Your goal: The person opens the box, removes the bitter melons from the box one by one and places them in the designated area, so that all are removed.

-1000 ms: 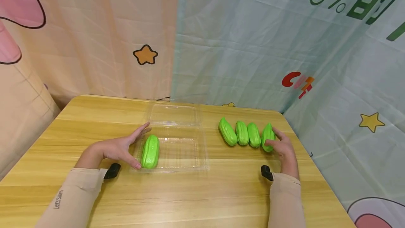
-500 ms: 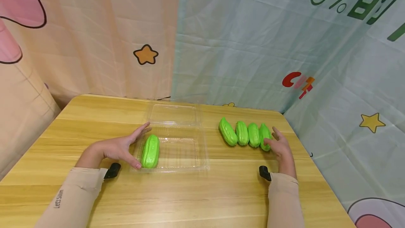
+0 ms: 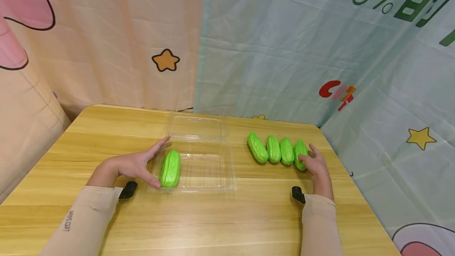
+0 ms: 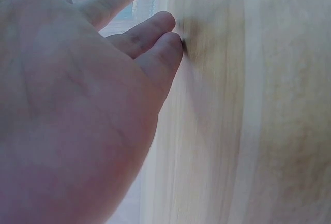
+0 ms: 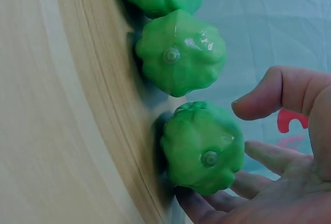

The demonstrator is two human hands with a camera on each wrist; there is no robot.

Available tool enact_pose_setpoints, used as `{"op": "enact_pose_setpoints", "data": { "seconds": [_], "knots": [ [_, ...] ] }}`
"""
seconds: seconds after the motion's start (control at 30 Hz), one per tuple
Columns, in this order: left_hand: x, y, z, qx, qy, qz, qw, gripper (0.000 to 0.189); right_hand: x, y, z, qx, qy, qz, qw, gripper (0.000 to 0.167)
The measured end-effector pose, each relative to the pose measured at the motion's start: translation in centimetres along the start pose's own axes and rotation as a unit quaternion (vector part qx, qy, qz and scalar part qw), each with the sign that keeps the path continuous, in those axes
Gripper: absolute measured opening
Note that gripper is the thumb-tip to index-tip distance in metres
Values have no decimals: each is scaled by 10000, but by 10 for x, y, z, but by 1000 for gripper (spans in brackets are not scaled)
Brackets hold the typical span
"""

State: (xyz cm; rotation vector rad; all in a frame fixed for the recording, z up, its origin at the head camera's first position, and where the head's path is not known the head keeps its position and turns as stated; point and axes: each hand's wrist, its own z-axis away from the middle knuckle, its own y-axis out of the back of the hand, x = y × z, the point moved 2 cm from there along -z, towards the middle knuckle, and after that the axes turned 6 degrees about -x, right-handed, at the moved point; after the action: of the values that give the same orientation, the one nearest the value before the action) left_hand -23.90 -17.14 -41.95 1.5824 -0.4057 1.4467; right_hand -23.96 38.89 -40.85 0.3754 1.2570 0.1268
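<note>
My left hand (image 3: 133,166) lies at the left side of a clear hinged plastic box (image 3: 204,175), thumb at the front corner and fingers at the back. The fingers are spread and fairly straight. A green ridged bitter melon (image 3: 171,169) lies inside at the box's left end. On the right, my right hand (image 3: 317,166) is at the rightmost bitter melon (image 3: 300,155) of a row. In the right wrist view its fingers (image 5: 248,182) lie beside and behind this melon (image 5: 201,149), while the thumb (image 5: 258,100) stands slightly off it.
Several more bitter melons (image 3: 273,149) lie side by side left of the right hand. The box's lid (image 3: 197,126) lies folded back toward the far edge of the wooden table (image 3: 227,220). Printed curtains (image 3: 270,50) hang behind and to the right.
The rightmost bitter melon first shifted left toward the row, then slightly back right. My right hand moved left, and its thumb now overlaps the melon more. The left hand stays at the box.
</note>
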Motion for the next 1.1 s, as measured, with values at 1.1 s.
{"op": "enact_pose_setpoints", "data": {
  "seconds": [1.1],
  "knots": [
    [0,0,-1,-9,1,-125,9999,139,-84,-60,45,-453,2062,637,9754,72]
  ]
}}
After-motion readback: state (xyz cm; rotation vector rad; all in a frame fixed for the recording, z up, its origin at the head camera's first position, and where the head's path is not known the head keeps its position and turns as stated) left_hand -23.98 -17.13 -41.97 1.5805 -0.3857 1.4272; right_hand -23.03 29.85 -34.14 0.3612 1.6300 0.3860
